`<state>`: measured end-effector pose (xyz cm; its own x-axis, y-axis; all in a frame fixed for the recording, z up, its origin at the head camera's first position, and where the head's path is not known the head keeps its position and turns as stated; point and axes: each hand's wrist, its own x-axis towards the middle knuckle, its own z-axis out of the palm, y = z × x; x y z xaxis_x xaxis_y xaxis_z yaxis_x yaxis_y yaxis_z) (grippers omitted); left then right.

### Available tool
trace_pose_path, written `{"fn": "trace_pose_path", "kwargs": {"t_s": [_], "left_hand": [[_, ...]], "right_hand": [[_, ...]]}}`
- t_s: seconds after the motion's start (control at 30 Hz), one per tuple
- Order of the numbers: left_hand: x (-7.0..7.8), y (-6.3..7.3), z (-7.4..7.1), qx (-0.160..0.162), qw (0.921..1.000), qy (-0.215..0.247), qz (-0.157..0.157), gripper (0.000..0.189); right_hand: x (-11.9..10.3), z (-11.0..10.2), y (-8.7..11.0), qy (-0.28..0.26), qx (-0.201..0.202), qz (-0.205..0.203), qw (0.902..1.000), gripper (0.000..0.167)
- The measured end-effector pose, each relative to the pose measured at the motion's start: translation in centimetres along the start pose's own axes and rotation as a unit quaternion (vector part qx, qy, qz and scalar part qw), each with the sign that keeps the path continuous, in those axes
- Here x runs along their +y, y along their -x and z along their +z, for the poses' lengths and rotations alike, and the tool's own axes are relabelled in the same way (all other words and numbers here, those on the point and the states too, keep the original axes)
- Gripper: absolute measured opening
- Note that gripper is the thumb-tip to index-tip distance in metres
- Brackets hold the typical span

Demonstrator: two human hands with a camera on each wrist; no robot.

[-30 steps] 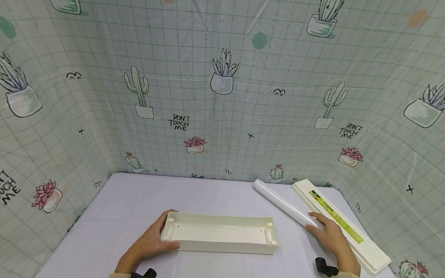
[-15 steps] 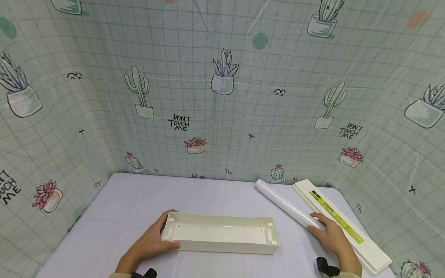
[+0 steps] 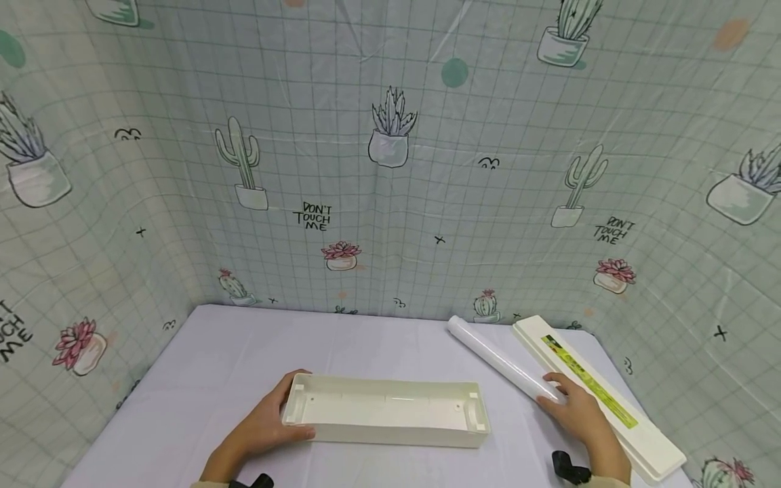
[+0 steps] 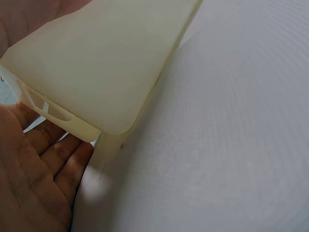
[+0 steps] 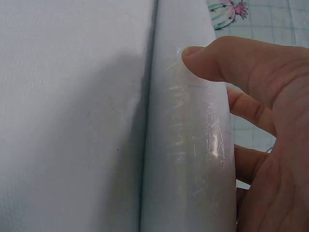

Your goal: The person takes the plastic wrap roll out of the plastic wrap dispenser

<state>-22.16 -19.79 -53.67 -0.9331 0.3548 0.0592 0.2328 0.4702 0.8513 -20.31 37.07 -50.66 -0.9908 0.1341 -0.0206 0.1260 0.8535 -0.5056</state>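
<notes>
My left hand (image 3: 259, 423) holds the left end of a long, open-topped cream plastic box (image 3: 390, 436), thumb on its front wall and fingers behind the end. The left wrist view shows the fingers against the slotted end wall (image 4: 55, 110). Inside, the box holds nothing but moulded end supports. To the right, my right hand (image 3: 579, 415) grips the near end of a shiny white roll of plastic wrap (image 3: 494, 357), which lies slanted on the table. In the right wrist view the thumb presses on the roll (image 5: 188, 145) and the fingers bend round its far side.
A long cream lid (image 3: 655, 447) with a yellow-green label (image 3: 588, 379) lies along the table's right edge, beside the roll. White cloth covers the table (image 3: 268, 339). A cactus-print curtain (image 3: 390, 203) surrounds it at the back and both sides.
</notes>
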Motion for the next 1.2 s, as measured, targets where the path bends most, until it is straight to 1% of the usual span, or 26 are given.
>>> {"fn": "trace_pose_path", "kwargs": {"t_s": [0.1, 0.27, 0.37, 0.5, 0.7, 0.8, 1.03, 1.2], "left_hand": [[-0.04, 0.05, 0.0, 0.002, 1.0, 0.001, 0.003, 0.097], [-0.15, 0.17, 0.0, 0.003, 1.0, 0.003, 0.005, 0.096], [-0.22, 0.3, -0.05, 0.003, 1.0, 0.007, 0.003, 0.097], [-0.17, 0.26, -0.15, 0.005, 0.9999, 0.01, 0.002, 0.098], [-0.02, -0.02, 0.1, -0.001, 0.9998, 0.019, -0.002, 0.098], [-0.09, -0.2, 0.26, -0.003, 0.9997, 0.022, 0.002, 0.099], [-0.22, -0.16, 0.3, 0.0, 0.9996, 0.03, 0.001, 0.101], [-0.2, -0.03, -0.05, 0.001, 0.9996, 0.028, 0.003, 0.101]], "right_hand": [[-0.29, 0.14, -0.15, 0.008, 0.011, -0.002, 0.9999, 0.058], [-0.75, 0.44, -0.34, 0.01, 0.03, -0.02, 0.9993, 0.062], [-0.89, 0.63, -0.34, 0.012, 0.038, -0.031, 0.9987, 0.059], [-1.01, 0.72, -0.31, 0.014, 0.048, -0.034, 0.9982, 0.053], [-0.7, 0.54, 0.04, 0.017, 0.042, -0.018, 0.9988, 0.054], [-0.44, 0.39, 0.12, 0.02, 0.039, -0.012, 0.999, 0.055], [-0.37, 0.33, 0.11, 0.02, 0.045, -0.029, 0.9984, 0.055], [-0.5, 0.58, -0.06, 0.019, 0.041, -0.027, 0.9986, 0.055]]}}
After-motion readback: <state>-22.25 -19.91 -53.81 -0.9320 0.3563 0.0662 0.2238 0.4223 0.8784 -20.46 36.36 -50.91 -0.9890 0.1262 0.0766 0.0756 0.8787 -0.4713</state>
